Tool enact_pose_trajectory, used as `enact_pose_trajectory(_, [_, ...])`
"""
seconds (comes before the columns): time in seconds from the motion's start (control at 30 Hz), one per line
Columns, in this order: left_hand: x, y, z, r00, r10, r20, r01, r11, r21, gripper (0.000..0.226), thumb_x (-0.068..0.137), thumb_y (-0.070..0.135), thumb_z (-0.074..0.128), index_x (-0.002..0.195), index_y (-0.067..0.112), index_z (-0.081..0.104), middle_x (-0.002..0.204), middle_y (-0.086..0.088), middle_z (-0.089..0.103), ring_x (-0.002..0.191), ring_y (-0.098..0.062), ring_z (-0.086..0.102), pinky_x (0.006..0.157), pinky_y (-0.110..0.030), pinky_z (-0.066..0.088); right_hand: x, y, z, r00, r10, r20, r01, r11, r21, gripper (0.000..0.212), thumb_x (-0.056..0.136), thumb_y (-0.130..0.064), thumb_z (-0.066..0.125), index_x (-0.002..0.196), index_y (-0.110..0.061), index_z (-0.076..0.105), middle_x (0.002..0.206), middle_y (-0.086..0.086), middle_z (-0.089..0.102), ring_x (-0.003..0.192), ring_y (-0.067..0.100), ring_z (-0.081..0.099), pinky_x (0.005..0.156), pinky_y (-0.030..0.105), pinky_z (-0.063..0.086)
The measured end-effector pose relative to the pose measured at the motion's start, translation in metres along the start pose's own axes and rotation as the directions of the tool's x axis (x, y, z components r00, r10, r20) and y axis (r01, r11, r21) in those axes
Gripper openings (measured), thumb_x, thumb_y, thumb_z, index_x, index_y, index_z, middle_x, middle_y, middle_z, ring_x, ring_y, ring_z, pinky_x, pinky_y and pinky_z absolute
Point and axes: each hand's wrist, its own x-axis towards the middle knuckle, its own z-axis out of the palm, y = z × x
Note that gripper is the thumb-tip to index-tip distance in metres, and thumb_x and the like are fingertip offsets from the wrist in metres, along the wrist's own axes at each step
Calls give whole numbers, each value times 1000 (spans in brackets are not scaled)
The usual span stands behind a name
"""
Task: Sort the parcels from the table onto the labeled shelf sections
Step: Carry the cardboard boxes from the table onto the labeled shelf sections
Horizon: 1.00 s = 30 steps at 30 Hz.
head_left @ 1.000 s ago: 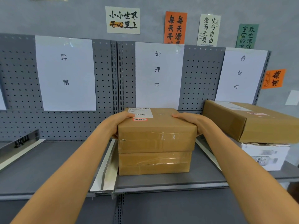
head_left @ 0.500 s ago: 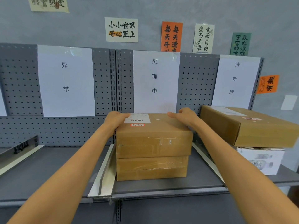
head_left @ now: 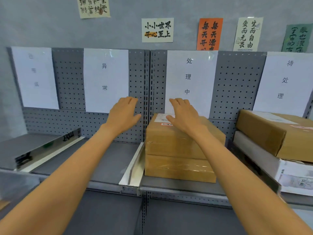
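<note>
Nearest you, both forearms reach forward over the front lip of the shelf [head_left: 183, 188], and neither hand has hold of anything. Your left hand [head_left: 123, 114] hangs in the air with fingers straight and loose, left of the stack and in front of the pegboard [head_left: 237, 85], touching nothing. Your right hand [head_left: 183, 116] is just as relaxed and spread, held over the far top corner of the top parcel [head_left: 177, 138]; whether its palm brushes the cardboard you cannot tell from this angle. That top parcel sits squarely on a second brown parcel [head_left: 177, 168], 2 boxes stacked flush, their left faces close beside the metal divider [head_left: 134, 167] that fences this bay off from the one to its left. The stack stands under the middle label sheet [head_left: 189, 78], so it looks deliberately filed in that section, with its shipping label [head_left: 162, 118] facing up at the back where it can be read. To the right, a larger brown box [head_left: 274, 133] rests on a white box [head_left: 291, 177] beneath the right label sheet [head_left: 286, 80]. The bay below the left label sheet [head_left: 105, 77] holds no parcel. Judging by the free hands, this placement looks finished, and your next move would be back to the table for another parcel.
</note>
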Motion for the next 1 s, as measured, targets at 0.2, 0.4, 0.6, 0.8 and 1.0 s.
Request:
enact_pose_trajectory(0.2, [-52,-60,-38,999,-39,5,36,971,238,62,94,31,59,146,7,36,147,-13,40,136,-31,35,109,-40,31,13,-90,26,981,-192,-33,195,977,92,64,95,-36,53,149,-13,28,149,9,36,135,29,33,106,40,37])
enact_pose_trajectory(0.4, [-122,-130,-103,985,-174,-13,165,902,399,65,90,30,63,145,6,38,146,-14,42,135,-33,37,111,-41,30,16,-203,38,930,-368,-20,363,905,222,64,96,-35,52,151,-13,26,150,9,34,135,28,32,103,38,34])
enact_pose_trajectory(0.6, [-213,-196,-172,938,-344,-36,318,817,481,64,89,30,64,143,5,39,143,-14,44,131,-34,40,104,-43,35,-3,-330,43,871,-489,-45,475,815,332,65,94,-37,55,148,-12,31,145,9,40,131,28,36,102,38,38])
enact_pose_trajectory(0.8, [-312,-259,-224,884,-460,-82,437,753,492,63,89,34,65,141,7,42,141,-12,48,128,-34,44,101,-43,41,-39,-455,56,803,-596,-28,564,743,361,68,94,-39,55,149,-10,27,146,10,39,132,30,37,101,39,41])
enact_pose_trajectory(1.0, [-402,-320,-263,799,-593,-97,549,655,519,65,87,35,65,142,9,42,142,-10,47,130,-32,42,105,-40,37,-72,-563,73,739,-674,-5,611,667,426,66,91,-36,59,145,-9,33,142,10,41,129,31,39,98,39,41])
